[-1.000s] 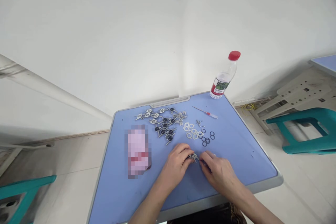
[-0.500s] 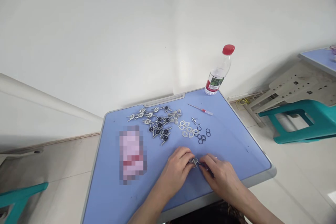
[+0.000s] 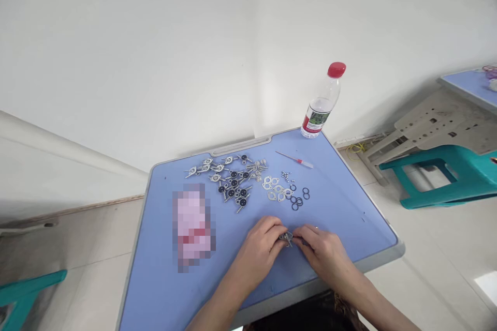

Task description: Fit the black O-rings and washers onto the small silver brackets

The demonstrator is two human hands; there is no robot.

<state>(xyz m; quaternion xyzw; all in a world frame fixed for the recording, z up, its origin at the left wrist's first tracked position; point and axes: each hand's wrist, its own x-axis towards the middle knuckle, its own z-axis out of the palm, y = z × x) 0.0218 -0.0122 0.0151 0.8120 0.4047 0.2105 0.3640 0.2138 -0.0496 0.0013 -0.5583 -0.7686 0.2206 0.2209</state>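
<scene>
My left hand (image 3: 261, 247) and my right hand (image 3: 323, 251) meet near the front of the blue desk (image 3: 341, 217), fingers pinched together on a small metal part (image 3: 287, 238) held between them just above the desk top. What the right fingers grip besides the part is hidden. Beyond the hands lie a pile of metal fittings with black discs (image 3: 232, 180), a few flat metal plates (image 3: 275, 190), several black rings (image 3: 298, 198) and tiny screws (image 3: 286, 176).
A thin red-handled screwdriver (image 3: 295, 159) lies near the far edge, beside a red-capped plastic bottle (image 3: 321, 103) at the far right corner. A blurred pink object (image 3: 192, 226) lies at the left. Teal stools (image 3: 446, 178) stand on the floor at right.
The view has drifted, so the desk sits a little more to the left. Both hands stay pinched together on the small metal part, with only slight finger movement.
</scene>
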